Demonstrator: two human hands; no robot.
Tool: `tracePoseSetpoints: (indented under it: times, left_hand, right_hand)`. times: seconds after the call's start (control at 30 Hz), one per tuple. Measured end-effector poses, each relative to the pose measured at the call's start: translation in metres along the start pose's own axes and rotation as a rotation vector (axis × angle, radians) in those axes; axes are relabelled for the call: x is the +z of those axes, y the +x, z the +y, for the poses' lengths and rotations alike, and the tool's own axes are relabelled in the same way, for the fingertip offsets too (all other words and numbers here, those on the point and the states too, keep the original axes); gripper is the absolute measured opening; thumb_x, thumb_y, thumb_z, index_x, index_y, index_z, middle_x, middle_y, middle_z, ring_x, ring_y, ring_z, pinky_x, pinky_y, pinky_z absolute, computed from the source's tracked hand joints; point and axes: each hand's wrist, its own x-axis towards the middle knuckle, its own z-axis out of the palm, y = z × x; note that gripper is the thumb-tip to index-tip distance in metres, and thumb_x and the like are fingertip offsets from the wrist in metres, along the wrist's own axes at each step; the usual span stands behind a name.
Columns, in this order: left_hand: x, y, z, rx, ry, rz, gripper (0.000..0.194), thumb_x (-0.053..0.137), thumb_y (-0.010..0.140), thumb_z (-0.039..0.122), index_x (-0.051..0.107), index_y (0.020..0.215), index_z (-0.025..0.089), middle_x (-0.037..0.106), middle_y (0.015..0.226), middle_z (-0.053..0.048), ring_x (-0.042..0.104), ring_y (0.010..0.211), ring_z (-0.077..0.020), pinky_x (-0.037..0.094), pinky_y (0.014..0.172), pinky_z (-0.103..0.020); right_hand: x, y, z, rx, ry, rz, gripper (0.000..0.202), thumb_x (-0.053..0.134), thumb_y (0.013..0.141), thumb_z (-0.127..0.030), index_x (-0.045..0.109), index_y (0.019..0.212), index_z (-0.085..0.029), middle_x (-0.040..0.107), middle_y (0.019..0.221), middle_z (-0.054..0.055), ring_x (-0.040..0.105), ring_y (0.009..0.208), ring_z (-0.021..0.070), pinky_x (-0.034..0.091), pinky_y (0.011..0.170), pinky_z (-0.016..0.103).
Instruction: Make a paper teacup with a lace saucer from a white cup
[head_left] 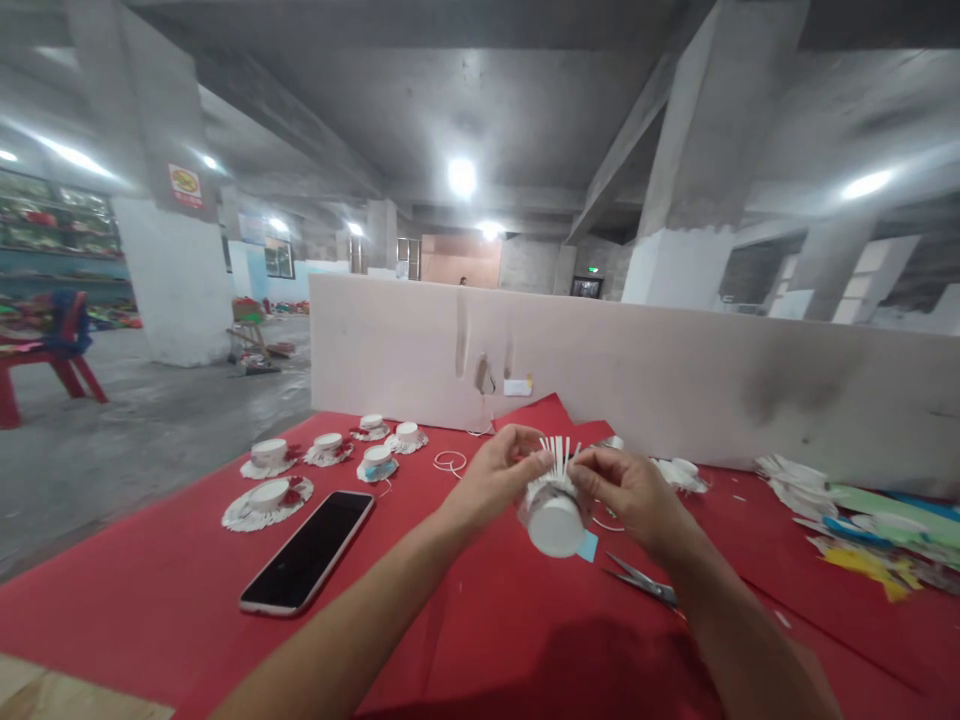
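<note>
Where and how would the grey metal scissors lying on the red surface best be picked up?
Probably by the handle end of the grey metal scissors, with the right hand, once free, coming from above and the right: the slightly parted blades point left, and the handle end lies by the right forearm, which seems to hide the finger loops.

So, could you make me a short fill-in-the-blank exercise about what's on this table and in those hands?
1. The left fingers and right fingers hold one cup, whose cut strips are ____ in colour.
2. The cover on the table is ____ in colour.
3. The scissors lie nearer to the person's ____ hand than to the other.
4. Seen by the person, the phone lies to the ____ of the scissors.

Missing words: white; red; right; left.
</note>
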Motion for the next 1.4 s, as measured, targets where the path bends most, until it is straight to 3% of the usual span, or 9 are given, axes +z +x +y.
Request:
tracePoseSetpoints:
  times: [0.17,0.27,0.37,0.63,0.8,0.93,1.1,1.23,1.4]
  left_hand:
    - [-0.006,0.006,-0.007,-0.192,-0.363,-0.099,0.040,0.073,0.062,0.027,0.053,0.094,0.014,0.054,0.076,-0.001,0.052,0.063,-0.0092,0.040,0.059,-0.023]
    - [-0.007,0.008,-0.012,-0.214,-0.492,-0.122,0.036,0.075,0.061,0.025,0.054,0.088,0.013,0.056,0.076,-0.002,0.054,0.064,-0.0092,0.041,0.061,-0.022]
    - [-0.006,0.008,-0.013,-0.211,-0.548,-0.098,0.033,0.074,0.062,0.022,0.054,0.087,0.014,0.055,0.074,0.000,0.053,0.061,-0.0078,0.040,0.058,-0.021]
    - [-0.002,0.004,-0.006,-0.231,-0.454,-0.089,0.024,0.070,0.066,0.027,0.053,0.076,0.013,0.054,0.068,0.000,0.051,0.056,-0.0080,0.039,0.054,-0.021]
    - [-0.001,0.004,-0.010,-0.246,-0.400,-0.076,0.026,0.072,0.064,0.028,0.053,0.071,0.013,0.052,0.061,0.001,0.046,0.050,-0.0067,0.034,0.048,-0.020]
    - [0.001,0.003,-0.010,-0.224,-0.388,-0.069,0.029,0.070,0.067,0.036,0.053,0.066,0.012,0.051,0.059,0.001,0.044,0.049,-0.0066,0.031,0.048,-0.021]
    - [-0.003,0.003,-0.003,-0.169,-0.445,-0.003,0.031,0.066,0.070,0.041,0.060,0.081,0.013,0.053,0.066,0.000,0.047,0.057,-0.0084,0.033,0.053,-0.021]
    - [-0.009,0.003,0.002,-0.129,-0.444,-0.068,0.033,0.066,0.071,0.041,0.061,0.088,0.013,0.057,0.074,-0.003,0.051,0.064,-0.0101,0.036,0.058,-0.022]
    - [-0.014,0.002,0.003,-0.145,-0.379,-0.162,0.030,0.076,0.060,0.026,0.060,0.082,0.012,0.059,0.074,-0.003,0.052,0.062,-0.0093,0.036,0.060,-0.022]
  right_hand:
    - [-0.004,0.000,0.002,0.047,0.258,0.020,0.033,0.056,0.079,-0.045,0.065,0.083,-0.014,0.059,0.058,0.001,0.053,0.054,0.0129,0.042,0.053,0.026]
    - [-0.008,-0.002,0.000,0.070,0.413,-0.063,0.036,0.053,0.081,-0.045,0.066,0.092,-0.013,0.063,0.069,0.004,0.057,0.062,0.0143,0.044,0.059,0.027]
    - [-0.011,-0.002,0.001,0.084,0.410,-0.085,0.033,0.059,0.078,-0.044,0.068,0.091,-0.014,0.065,0.077,0.006,0.058,0.070,0.0150,0.045,0.067,0.029]
    - [-0.010,0.001,0.010,0.056,0.243,-0.009,0.023,0.066,0.072,-0.037,0.069,0.080,-0.015,0.065,0.077,0.004,0.055,0.072,0.0145,0.043,0.068,0.028]
    - [-0.008,-0.002,0.004,0.094,0.293,-0.059,0.025,0.064,0.073,-0.038,0.067,0.081,-0.015,0.060,0.067,0.001,0.050,0.059,0.0106,0.038,0.056,0.024]
    - [-0.006,0.000,0.005,0.066,0.281,-0.101,0.025,0.068,0.069,-0.038,0.063,0.069,-0.014,0.055,0.060,-0.001,0.047,0.056,0.0097,0.036,0.054,0.023]
    - [-0.005,0.001,0.007,0.038,0.284,-0.117,0.024,0.066,0.071,-0.037,0.059,0.066,-0.015,0.053,0.059,-0.001,0.047,0.055,0.0102,0.036,0.053,0.023]
    - [-0.004,0.001,0.006,0.028,0.296,-0.124,0.024,0.065,0.071,-0.037,0.059,0.067,-0.015,0.056,0.061,0.000,0.049,0.057,0.0112,0.038,0.056,0.024]
    - [-0.003,0.000,0.005,0.051,0.269,-0.144,0.024,0.064,0.072,-0.039,0.059,0.070,-0.015,0.057,0.063,0.000,0.050,0.056,0.0112,0.038,0.054,0.024]
